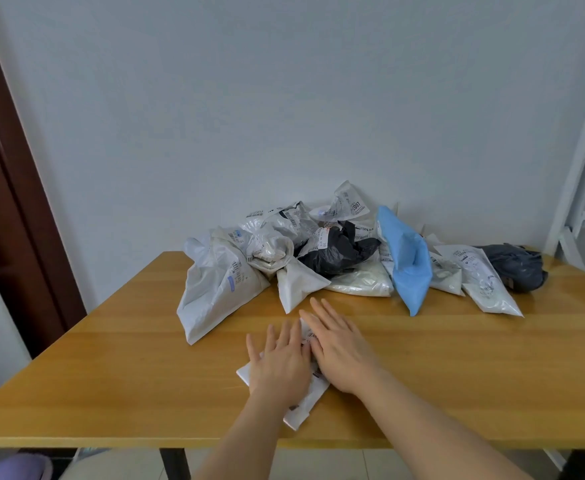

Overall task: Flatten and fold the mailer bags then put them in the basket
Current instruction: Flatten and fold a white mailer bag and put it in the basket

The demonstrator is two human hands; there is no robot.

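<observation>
Far out to the left of both hands there's a dark wooden door frame (10, 188), well clear of the work. Coming in along the wooden table (111, 368), here's the left hand (280, 362): flat, fingers straight and slightly spread, palm pressing down on a small white mailer bag (303, 407). Nothing is gripped, just pressed. Right beside it, nearly touching, the right hand (339, 351) lies flat too, fingers together, reaching a bit further forward over the bag's far end.

The bag sits directly beneath both palms. Its long axis runs on a diagonal: the near end pokes out by the left wrist towards the table's front edge, the far end points away under the right fingertips. Both hands are on it, the left covering the near half, the right the far half. My read: this is the flattening step, and a fold would likely bring one end over along that diagonal.

Beyond the fingertips, further back, waits the pile of mailer bags (284, 258), with a large white one just ahead-left of the left hand. Moving right, a blue bag (407, 268) leans ahead-right of the right hand, then a dark grey bag (512, 265) well apart. Far right, a white ladder frame (582, 161). No basket is in view.
</observation>
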